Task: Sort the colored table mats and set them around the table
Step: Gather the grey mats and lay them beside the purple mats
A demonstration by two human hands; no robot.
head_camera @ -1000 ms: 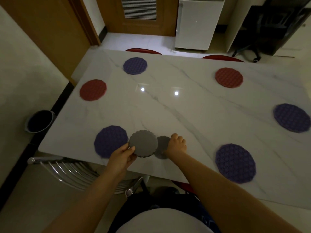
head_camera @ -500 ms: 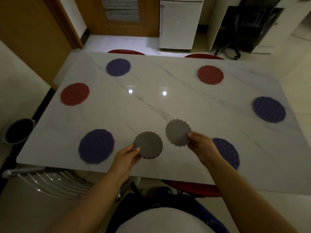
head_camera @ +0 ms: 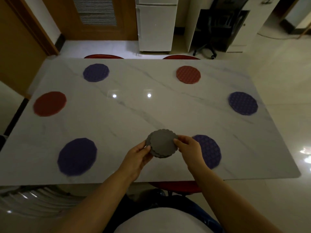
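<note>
Brought the two grey mats [head_camera: 162, 142] together since the earlier frame, overlapped at 6 o'clock above the bench [head_camera: 151, 106]. Pinched at the rims by fingers of left hand [head_camera: 136, 156] and right hand [head_camera: 190, 148]. Stacking greys (likely); next: squaring edges, setting down.

Glossy marble-look table [head_camera: 151, 111]; matt grey mats [head_camera: 162, 143], textured purple mat [head_camera: 243, 103].

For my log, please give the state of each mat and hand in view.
Grey mats: two, stacked offset, held by both hands.
Left hand: grips the stack's left edge.
Right hand: pinches its right edge.
Near-left purple mat: flat on table.
Near-right purple mat: flat, partly behind right hand.
Far-left purple mat: flat.
Right-end purple mat: flat.
Left-end red mat: flat.
Far-right red mat: flat.
</note>
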